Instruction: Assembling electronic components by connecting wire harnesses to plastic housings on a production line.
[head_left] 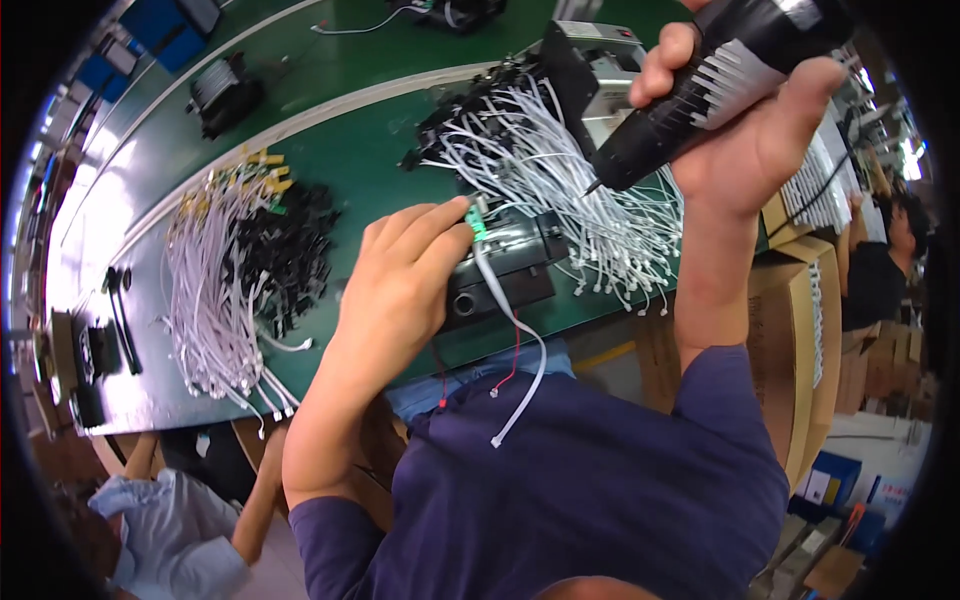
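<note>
My right hand (745, 150) is wrapped around a black electric screwdriver (690, 95), raised over the bench's right part. Its thin bit points down and left, above a heap of white cables and apart from the black housing (510, 262). On the bench's near edge sits that housing, with a round hole in one side. My left hand (400, 280) rests at the housing's left, fingers closed together, their tips on a small green circuit board (476, 222). From the board a white cable (520, 325) hangs over the edge. The left thumb is hidden.
White cables with black parts (560, 180) lie heaped beyond the housing. A second cable bundle (210, 300) lies left, beside small black parts (290, 260). A metal-and-black fixture (600, 80) stands at the back. Cardboard boxes (790, 340) flank the right. Another person (180, 530) sits lower left.
</note>
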